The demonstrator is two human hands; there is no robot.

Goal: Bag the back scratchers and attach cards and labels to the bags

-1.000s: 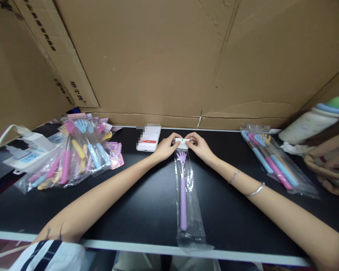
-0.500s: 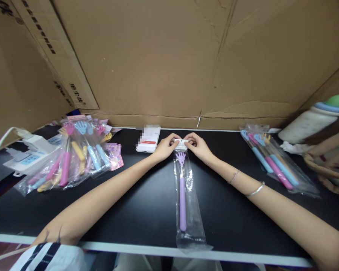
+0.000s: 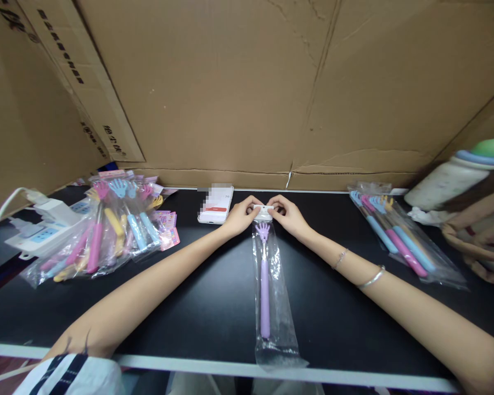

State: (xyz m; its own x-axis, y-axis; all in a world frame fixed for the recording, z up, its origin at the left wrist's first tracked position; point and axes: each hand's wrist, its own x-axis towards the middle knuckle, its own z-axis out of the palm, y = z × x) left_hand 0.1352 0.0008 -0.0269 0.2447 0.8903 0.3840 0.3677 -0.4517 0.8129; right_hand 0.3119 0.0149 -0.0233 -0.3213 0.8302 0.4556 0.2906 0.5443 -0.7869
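Observation:
A purple hand-shaped back scratcher (image 3: 265, 285) lies in a long clear plastic bag (image 3: 280, 307) down the middle of the black table (image 3: 206, 296). At the bag's far end sits a white header flap (image 3: 263, 210). My left hand (image 3: 241, 215) pinches the flap's left side with closed fingers. On the flap's right side, my right hand (image 3: 288, 214) pinches it the same way. Both hands rest on the table.
A pile of bagged scratchers (image 3: 107, 225) lies at the left beside a white power strip (image 3: 45, 222). A white phone (image 3: 215, 205) lies just left of my hands. More bagged scratchers (image 3: 395, 236) and a bottle (image 3: 453, 175) are at the right. Cardboard walls (image 3: 239, 88) stand behind.
Both hands stay pinched on the bag's top flap, and the bag has barely shifted. Only the view has moved slightly.

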